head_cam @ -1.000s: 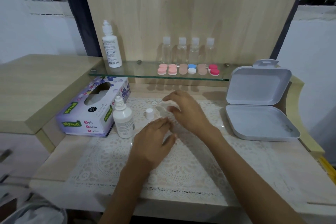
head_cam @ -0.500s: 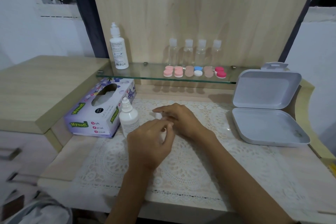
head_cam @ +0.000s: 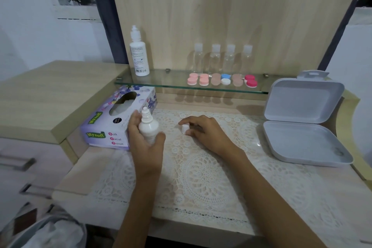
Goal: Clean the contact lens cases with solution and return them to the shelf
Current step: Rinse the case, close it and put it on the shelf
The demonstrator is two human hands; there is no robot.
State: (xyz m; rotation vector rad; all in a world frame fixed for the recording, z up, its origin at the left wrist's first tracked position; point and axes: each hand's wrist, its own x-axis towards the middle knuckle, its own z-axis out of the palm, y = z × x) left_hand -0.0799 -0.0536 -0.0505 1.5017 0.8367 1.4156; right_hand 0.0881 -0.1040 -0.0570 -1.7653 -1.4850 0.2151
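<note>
My left hand (head_cam: 146,143) grips a small white solution bottle (head_cam: 148,127) with its cap off, next to the tissue box. My right hand (head_cam: 207,133) rests on the lace mat and pinches the bottle's small white cap (head_cam: 184,128) between thumb and fingers. Several contact lens cases (head_cam: 222,80), pink, beige, blue-and-white and red, stand in a row on the glass shelf (head_cam: 171,84). No lens case shows on the mat; my right hand may hide one.
A taller white bottle (head_cam: 138,56) and several clear small bottles (head_cam: 222,57) stand on the shelf. A purple tissue box (head_cam: 112,127) lies at the left. An open grey plastic box (head_cam: 304,125) sits at the right. A lace mat (head_cam: 201,171) covers the desk.
My left hand has moved left and taken hold of the small solution bottle. My right hand has picked up the white cap from the mat.
</note>
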